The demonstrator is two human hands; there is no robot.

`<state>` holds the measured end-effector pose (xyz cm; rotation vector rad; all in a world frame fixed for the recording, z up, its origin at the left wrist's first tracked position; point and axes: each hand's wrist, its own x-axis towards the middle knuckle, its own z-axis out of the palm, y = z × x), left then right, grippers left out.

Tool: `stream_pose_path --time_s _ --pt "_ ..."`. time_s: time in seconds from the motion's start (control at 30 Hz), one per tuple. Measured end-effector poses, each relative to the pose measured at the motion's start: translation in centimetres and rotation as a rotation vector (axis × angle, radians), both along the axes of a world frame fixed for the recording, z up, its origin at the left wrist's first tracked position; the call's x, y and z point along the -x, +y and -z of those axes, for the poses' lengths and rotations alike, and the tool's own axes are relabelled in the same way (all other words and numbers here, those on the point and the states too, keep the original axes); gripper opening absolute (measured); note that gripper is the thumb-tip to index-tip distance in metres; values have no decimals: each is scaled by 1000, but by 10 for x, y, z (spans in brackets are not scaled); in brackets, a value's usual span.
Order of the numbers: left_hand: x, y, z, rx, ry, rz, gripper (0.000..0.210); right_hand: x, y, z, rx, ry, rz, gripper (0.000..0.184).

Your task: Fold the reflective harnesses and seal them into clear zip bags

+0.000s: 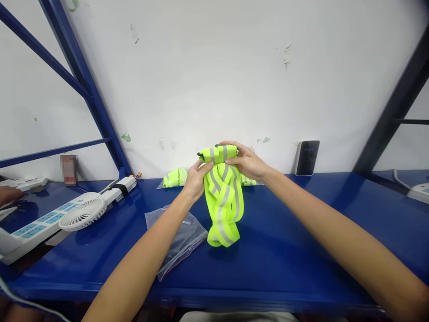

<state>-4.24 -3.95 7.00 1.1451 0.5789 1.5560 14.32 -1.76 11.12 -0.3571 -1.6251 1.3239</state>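
Between my two hands is a bundle of neon-yellow reflective straps with silver-grey stripes. Its rolled upper part with black fittings is held above the table, and crossed loops hang below. My left hand grips the roll's lower left, thumb on the front. Around its right end curls my right hand, fingers behind and thumb in front. A clear plastic bag lies flat beside my left forearm, partly hidden by it. Behind the bundle, more neon-yellow straps in clear wrap lie by the wall, mostly covered from sight.
Blue metal table against a white wall. On the left stand a long white power strip, a small white fan and a blue rack post. A black-and-white device leans at the back right. Another person's hand shows far left.
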Motion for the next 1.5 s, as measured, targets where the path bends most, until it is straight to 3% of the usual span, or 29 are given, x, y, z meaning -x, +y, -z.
stream_pose_path --time_s 0.2,0.37,0.5,0.63,0.7,0.77,0.83,0.9,1.03,1.2,1.5 --pt "-4 -6 -1 12 -53 138 40 7 6 8 -94 1 209 36" --pt "-2 -6 -4 122 -54 116 44 10 8 12 -169 -96 319 34" --pt "0 -5 -7 138 -18 110 52 5 9 11 -186 -101 228 38" --pt "1 -5 -7 104 -20 76 74 3 4 7 -205 -181 173 21" --pt "2 -6 -6 72 -26 72 87 4 -1 5 -183 -216 190 40" --pt "3 -7 -6 35 -26 60 96 4 -7 3 -41 -197 149 76" --pt "4 -8 -6 10 -20 50 100 5 -11 1 124 -166 74 92" --pt "5 -9 -7 -2 -12 55 103 6 -13 0 196 -155 8 82" --pt "6 -8 -8 -20 -25 49 102 12 -12 3 185 -106 -27 60" --pt "2 -7 -10 -39 -77 -12 88 19 -14 4 141 -66 -12 54" --pt "0 -7 -7 -31 -66 -17 61 6 -19 -13 134 -119 67 44"
